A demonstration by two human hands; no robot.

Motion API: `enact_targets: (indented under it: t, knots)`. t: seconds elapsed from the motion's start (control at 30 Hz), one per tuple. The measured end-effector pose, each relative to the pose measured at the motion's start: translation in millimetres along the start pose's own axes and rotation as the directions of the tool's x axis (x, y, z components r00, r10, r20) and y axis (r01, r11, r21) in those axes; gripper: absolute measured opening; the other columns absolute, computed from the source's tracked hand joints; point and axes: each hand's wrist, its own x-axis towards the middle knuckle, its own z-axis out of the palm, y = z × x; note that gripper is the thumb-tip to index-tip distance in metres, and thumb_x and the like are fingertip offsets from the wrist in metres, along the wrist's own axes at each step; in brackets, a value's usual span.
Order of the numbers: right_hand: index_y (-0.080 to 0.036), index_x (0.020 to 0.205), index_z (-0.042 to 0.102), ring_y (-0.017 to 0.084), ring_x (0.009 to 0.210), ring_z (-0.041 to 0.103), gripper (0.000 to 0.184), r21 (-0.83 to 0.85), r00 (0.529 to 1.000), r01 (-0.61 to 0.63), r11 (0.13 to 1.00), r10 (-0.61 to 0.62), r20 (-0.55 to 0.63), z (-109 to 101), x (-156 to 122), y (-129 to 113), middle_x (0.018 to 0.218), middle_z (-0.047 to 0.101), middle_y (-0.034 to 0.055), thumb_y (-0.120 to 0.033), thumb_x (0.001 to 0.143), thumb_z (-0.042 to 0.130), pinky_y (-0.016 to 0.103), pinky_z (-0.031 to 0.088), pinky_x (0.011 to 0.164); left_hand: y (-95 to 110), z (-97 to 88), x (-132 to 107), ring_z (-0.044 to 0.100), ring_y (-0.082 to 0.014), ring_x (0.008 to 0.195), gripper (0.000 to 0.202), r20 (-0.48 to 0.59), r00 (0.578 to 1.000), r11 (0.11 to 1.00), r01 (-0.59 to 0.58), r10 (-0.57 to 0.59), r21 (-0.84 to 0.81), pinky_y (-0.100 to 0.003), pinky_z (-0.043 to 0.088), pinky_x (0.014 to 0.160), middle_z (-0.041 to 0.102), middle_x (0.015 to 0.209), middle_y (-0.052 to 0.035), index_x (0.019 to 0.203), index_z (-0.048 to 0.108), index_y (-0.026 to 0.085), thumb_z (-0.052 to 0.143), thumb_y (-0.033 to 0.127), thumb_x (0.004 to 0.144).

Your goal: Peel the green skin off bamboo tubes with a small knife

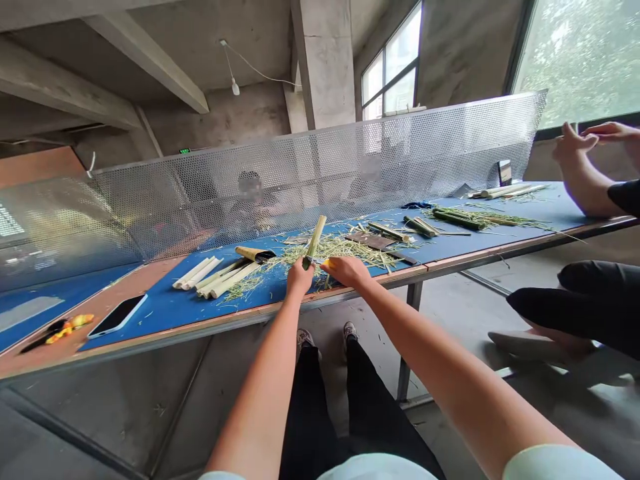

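My left hand point(300, 279) grips a green bamboo section point(315, 237) that stands nearly upright above the blue work mat point(160, 313). My right hand point(347, 271) closes on a yellow-handled knife point(327, 265), and its thin blade reaches to the base of the bamboo. Pale bamboo shavings point(330, 250) lie in a heap just beyond both hands. To the left is a bundle of peeled bamboo sticks point(216, 278). Further right lie several green bamboo sections point(457, 219) and dark flat strips point(370, 241).
A phone point(117, 315) and a yellow-handled tool point(57, 330) lie at the left end of the long table. A perforated metal screen point(320, 167) runs along the far side, with a person point(250, 193) behind it. A co-worker's hands point(575, 143) are raised at the right.
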Motion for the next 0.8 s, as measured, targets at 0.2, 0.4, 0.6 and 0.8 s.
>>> enact_targets:
  t: [0.2,0.4,0.6,0.8]
  knots:
    - [-0.022,0.092,0.063,0.019,0.067,0.061,0.064,-0.041,0.999,-0.022,0.999,0.020,-0.035,-5,-1,-5,0.078,0.067,0.0081,-0.071,0.085,0.023,0.025,0.032,0.055,0,-0.8,0,0.060,-0.0194,0.068,0.019,-0.033,0.999,0.999,-0.009,0.010,0.036,-0.025,0.037,0.056,0.066,0.078,-0.0068,0.088,0.060,0.020,0.051,0.036,0.082]
    - [-0.022,0.088,0.063,0.016,0.065,0.060,0.059,0.027,0.999,0.007,1.000,-0.006,-0.051,-1,-2,-5,0.075,0.066,0.0063,-0.068,0.086,0.026,0.024,0.029,0.051,-4,-1.4,-1,0.059,-0.0166,0.063,0.016,-0.057,0.998,0.999,-0.033,0.032,-0.013,-0.024,0.037,0.055,0.065,0.072,-0.0049,0.085,0.060,0.019,0.053,0.033,0.082]
    - [-0.021,0.091,0.063,0.017,0.067,0.060,0.058,0.024,0.999,-0.010,1.000,0.012,-0.048,1,-3,-4,0.076,0.066,0.0073,-0.066,0.087,0.027,0.023,0.030,0.054,-3,-1.7,-2,0.057,-0.0160,0.061,0.020,-0.030,1.000,0.998,-0.007,0.006,-0.057,-0.024,0.038,0.054,0.064,0.069,-0.0053,0.083,0.063,0.017,0.052,0.034,0.081]
    - [-0.019,0.095,0.064,0.019,0.073,0.060,0.058,-0.002,0.989,-0.100,0.995,0.099,-0.105,5,-5,0,0.083,0.066,0.0102,-0.061,0.090,0.025,0.025,0.034,0.059,-10,-3.9,3,0.058,-0.0166,0.061,0.024,-0.114,0.982,0.980,0.134,-0.152,-0.145,-0.025,0.038,0.053,0.066,0.075,-0.0072,0.089,0.062,0.018,0.051,0.037,0.081]
